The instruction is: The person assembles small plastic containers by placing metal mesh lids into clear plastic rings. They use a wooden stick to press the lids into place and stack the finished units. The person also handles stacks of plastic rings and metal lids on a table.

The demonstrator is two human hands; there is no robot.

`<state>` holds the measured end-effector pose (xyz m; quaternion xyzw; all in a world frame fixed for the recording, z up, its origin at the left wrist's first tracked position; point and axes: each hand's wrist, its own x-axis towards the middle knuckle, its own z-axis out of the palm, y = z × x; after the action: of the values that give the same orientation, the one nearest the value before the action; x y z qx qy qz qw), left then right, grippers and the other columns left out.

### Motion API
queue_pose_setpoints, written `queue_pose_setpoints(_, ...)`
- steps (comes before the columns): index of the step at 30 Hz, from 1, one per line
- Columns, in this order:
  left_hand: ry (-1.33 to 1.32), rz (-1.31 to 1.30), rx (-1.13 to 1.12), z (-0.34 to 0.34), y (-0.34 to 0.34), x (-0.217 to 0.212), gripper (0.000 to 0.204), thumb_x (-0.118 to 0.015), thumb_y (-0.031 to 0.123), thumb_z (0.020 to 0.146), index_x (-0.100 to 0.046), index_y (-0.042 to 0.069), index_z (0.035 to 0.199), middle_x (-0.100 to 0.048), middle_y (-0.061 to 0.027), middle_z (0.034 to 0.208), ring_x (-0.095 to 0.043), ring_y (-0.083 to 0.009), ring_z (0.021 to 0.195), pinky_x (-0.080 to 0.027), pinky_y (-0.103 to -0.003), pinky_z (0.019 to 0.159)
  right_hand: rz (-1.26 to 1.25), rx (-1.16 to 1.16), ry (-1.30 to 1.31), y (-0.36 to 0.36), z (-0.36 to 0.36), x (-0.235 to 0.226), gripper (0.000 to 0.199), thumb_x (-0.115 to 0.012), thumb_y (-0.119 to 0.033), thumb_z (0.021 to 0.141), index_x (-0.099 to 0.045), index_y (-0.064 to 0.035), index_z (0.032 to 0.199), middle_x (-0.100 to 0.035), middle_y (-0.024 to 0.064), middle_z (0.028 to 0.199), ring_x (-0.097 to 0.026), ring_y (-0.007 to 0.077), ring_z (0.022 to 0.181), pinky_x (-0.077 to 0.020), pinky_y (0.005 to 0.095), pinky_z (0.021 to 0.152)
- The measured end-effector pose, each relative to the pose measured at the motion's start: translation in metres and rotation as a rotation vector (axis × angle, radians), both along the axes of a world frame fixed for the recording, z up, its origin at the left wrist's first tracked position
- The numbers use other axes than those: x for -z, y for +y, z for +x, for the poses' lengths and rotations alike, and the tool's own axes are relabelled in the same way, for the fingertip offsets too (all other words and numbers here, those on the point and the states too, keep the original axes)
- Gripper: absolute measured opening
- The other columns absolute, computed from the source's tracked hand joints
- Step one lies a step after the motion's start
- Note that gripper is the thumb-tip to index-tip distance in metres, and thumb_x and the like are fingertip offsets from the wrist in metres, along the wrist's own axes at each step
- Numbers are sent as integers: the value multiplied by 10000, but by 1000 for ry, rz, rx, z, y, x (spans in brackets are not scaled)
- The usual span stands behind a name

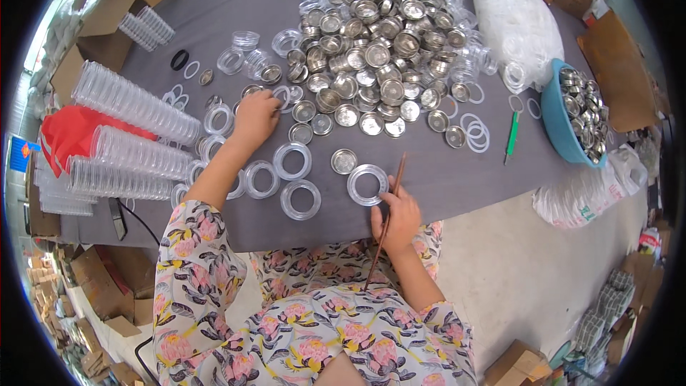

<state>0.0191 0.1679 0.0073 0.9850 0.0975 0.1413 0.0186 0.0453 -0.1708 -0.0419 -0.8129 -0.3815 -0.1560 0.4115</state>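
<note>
Your left hand (pixel 259 116) hovers half-curled by silver round metal caps (pixel 304 111) left of centre, any hold hidden; at lower centre, your right hand (pixel 398 218) clasps a thin brown wooden-looking stick (pixel 376 254), fingertips at a clear round plastic ring (pixel 352 186), perhaps steadying it

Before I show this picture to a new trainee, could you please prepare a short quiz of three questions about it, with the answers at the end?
1. Multiple choice: what does the person's right hand hold?
a) a pair of scissors
b) a thin brown stick
c) a white bottle

2. True or false: the blue basin contains round metal pieces.

3. Short answer: what colour is the slim tool lying on the table, just left of the basin in the picture?

Key: 1. b; 2. true; 3. green.
</note>
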Motion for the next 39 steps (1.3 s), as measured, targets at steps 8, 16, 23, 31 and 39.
queue_pose_setpoints(8,-480,-501,-109,-23,-70,-31,114,-646,24,754,-629,39,866,-610,-73,807,-536,-162,613,-422,-274,560,8,33,-23,3,2,-4,333,-698,-207,701,-543,-67,959,-591,173,1131,-598,313,914,-459,385,769)
queue_pose_setpoints(16,-147,-2,616,-23,-168,-9,201,-648,118,659,-616,101,857,-573,4,839,-521,-172,760,-393,-329,676,0,29,-10,3,2,2,418,-745,-252,681,-532,-63,987,-605,155,1112,-592,295,946,-444,378,789)
queue_pose_setpoints(23,86,51,654,-20,-161,-21,186,-632,137,675,-614,115,858,-561,17,824,-507,-158,812,-375,-312,733,34,49,22,2,1,4,414,-752,-270,683,-534,-59,964,-623,136,1069,-596,280,938,-442,367,792)
queue_pose_setpoints(31,91,-353,675,-24,-148,-30,137,-611,64,750,-630,92,882,-599,-29,860,-555,-203,880,-408,-351,817,19,-4,58,2,1,5,459,-749,-271,685,-507,-51,1007,-602,148,1107,-572,300,986,-422,399,832)
queue_pose_setpoints(39,-128,-392,-22,-25,-40,-18,211,-644,81,754,-629,58,963,-607,-102,929,-570,-283,881,-457,-376,774,-39,-126,118,32,-17,0,454,-734,-273,702,-495,-60,1024,-533,186,1212,-518,312,1049,-363,407,872)
